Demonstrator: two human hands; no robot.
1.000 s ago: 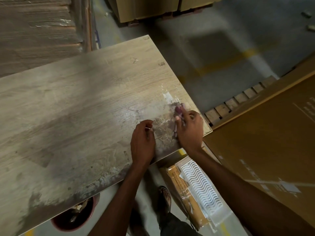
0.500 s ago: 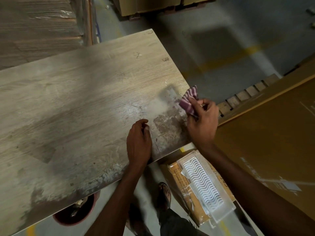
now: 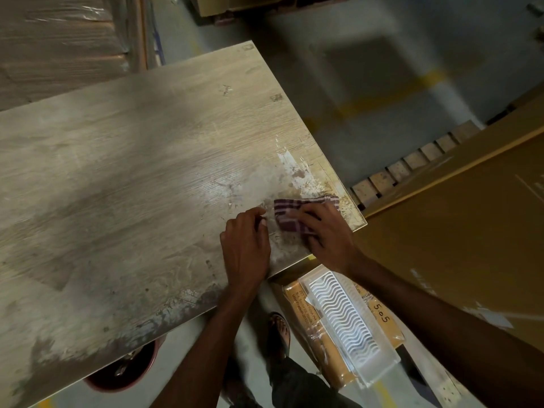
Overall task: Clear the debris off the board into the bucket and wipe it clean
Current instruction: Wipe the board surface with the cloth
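**Head view: board corner, cloth and both grips**

1. Board point(image 3: 132, 187): a large panel with a pale wood grain that fills most of my view. It is scuffed and grey along its near edge, and its right corner points at the floor point(image 3: 382, 92).
2. Residue point(image 3: 287, 163): I log white streaks and brownish specks on the board's right end, just beyond the cloth.
3. Cloth point(image 3: 291, 214): maroon with pale stripes, bunched, and lying flat on the board near its right edge.
4. Right grip point(image 3: 329, 234): a bare hand that holds the cloth, with its fingers bent over it and pressing it onto the board. The forearm comes in from the lower right.
5. Left grip point(image 3: 245, 245): a bare hand resting on the board just left of the cloth. Its fingers are curled under, and the fingertips are at the cloth's left edge. I cannot tell whether it pinches anything.
6. Bucket point(image 3: 123, 375): dark red and standing on the floor, half hidden under the board's near edge, well apart from both grips. There are some pieces inside, too dim for me to name.
7. Packet point(image 3: 344, 322): a clear-wrapped flat pack with a white wavy-patterned insert. It lies on brown wrapped goods below the board's right corner.
8. Carton point(image 3: 456, 231): a large brown cardboard face at the right.
9. Pallet slats point(image 3: 412, 163): a row of pale wooden ends along the carton's far edge.
10. Foot point(image 3: 279, 328): in a sandal, on the floor between the two forearms.
11. Wrapped stack point(image 3: 59, 39): brown goods under shiny film at the upper left, beyond the board.
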